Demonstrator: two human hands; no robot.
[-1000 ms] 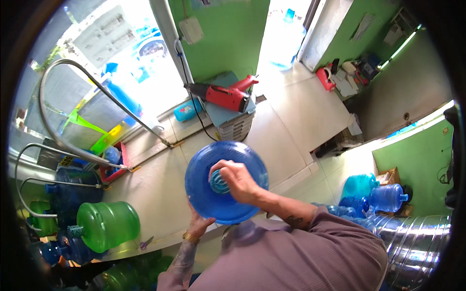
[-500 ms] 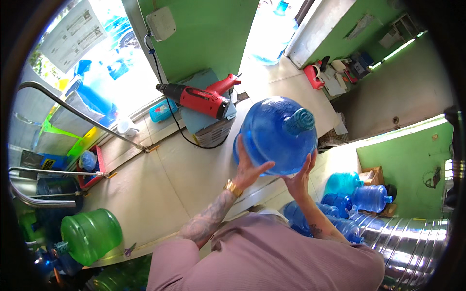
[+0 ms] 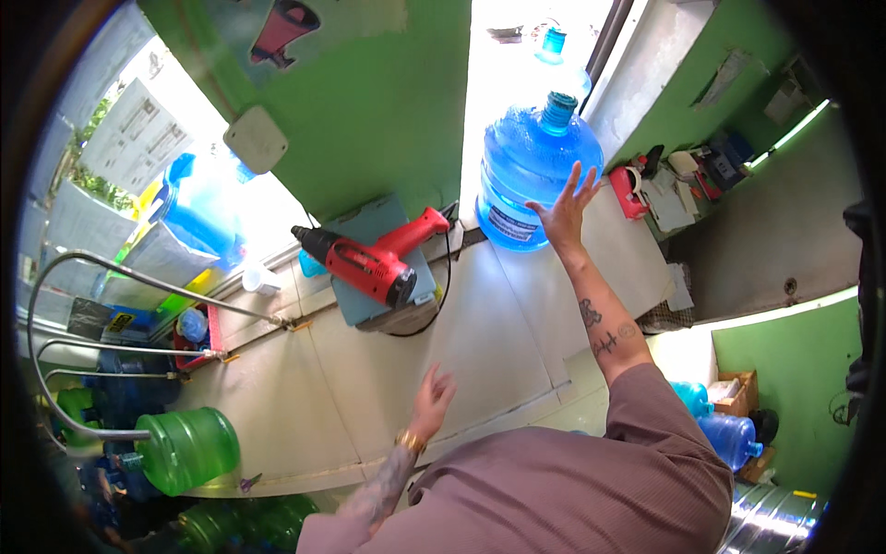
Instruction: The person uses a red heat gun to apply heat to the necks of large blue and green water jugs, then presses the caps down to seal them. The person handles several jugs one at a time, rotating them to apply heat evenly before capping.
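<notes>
Brightly lit, a blue bottle (image 3: 519,175) stands upright at one o'clock.
Right hand (image 3: 561,220) overlaps it, fingers spread, contact unclear; left hand (image 3: 431,403) hangs empty at six.

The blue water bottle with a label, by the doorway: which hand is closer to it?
The right hand: it is spread open at the near side of the bottle; whether they touch is unclear. The left hand is clearly apart, close to the person's body.

Doorway (image 3: 498,74) blown white by daylight — left window (image 3: 155,72) likewise; sheen across tabletop (image 3: 498,319); fisheye bends straight edges — rim black.
</notes>
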